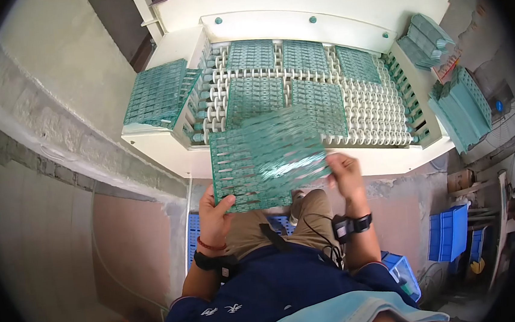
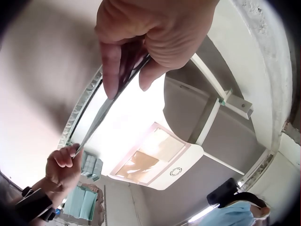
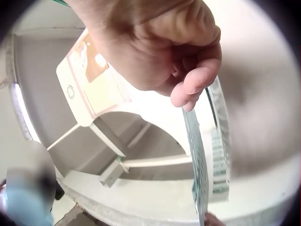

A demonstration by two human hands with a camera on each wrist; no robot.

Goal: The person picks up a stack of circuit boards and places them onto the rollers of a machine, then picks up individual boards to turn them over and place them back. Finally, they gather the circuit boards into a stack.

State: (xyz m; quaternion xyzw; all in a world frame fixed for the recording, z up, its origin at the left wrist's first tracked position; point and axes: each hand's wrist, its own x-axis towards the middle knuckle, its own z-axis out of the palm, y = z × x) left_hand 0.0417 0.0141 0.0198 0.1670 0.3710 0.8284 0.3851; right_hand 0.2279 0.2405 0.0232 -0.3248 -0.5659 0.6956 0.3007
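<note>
Over the lap in the head view, two thin, see-through green circuit board panels overlap, tilted, their rows of slots showing. My left hand [image 1: 214, 216] pinches the lower left corner of the left panel [image 1: 229, 172], thumb on top. The right hand [image 1: 347, 178] pinches the right edge of the other panel [image 1: 290, 152], which is blurred and glints. Seen edge-on in the left wrist view, a panel [image 2: 98, 120] runs from the left fingers toward the right hand [image 2: 63, 167]. In the right wrist view the right fingertips [image 3: 194, 84] grip a panel edge [image 3: 195, 141].
A white machine with a bed of white rollers [image 1: 374, 112] stands in front, several green panels [image 1: 319, 101] lying on it. More panels [image 1: 155, 93] lean on its left side. Teal racks [image 1: 462, 108] stand on the right. A blue bin [image 1: 448, 234] sits lower right.
</note>
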